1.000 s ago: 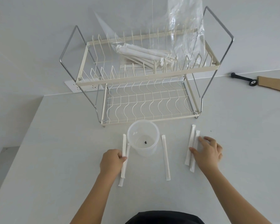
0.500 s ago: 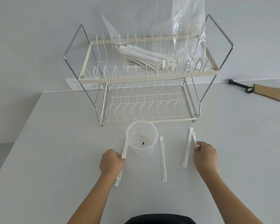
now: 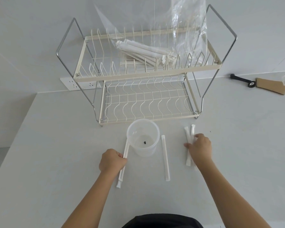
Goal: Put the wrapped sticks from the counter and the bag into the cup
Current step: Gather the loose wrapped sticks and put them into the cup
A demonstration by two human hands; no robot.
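A translucent plastic cup (image 3: 143, 129) stands on the white counter in front of a dish rack, with a small dark speck on its bottom. My left hand (image 3: 112, 160) is closed around two white wrapped sticks (image 3: 121, 176) just left of the cup. My right hand (image 3: 199, 148) grips two more wrapped sticks (image 3: 187, 137), crossed, to the cup's right. One wrapped stick (image 3: 165, 159) lies loose between the cup and my right hand. A clear plastic bag (image 3: 187, 22) with several wrapped sticks (image 3: 143, 51) rests on the rack's top tier.
The two-tier wire dish rack (image 3: 146, 101) stands behind the cup, against the wall. A wall socket (image 3: 74, 83) sits left of the rack. At the far right lies a black-handled tool with a cardboard piece (image 3: 268, 85).
My right hand has closed on the pair of sticks at the right, and they now cross. My left hand has tightened on its pair by the cup.
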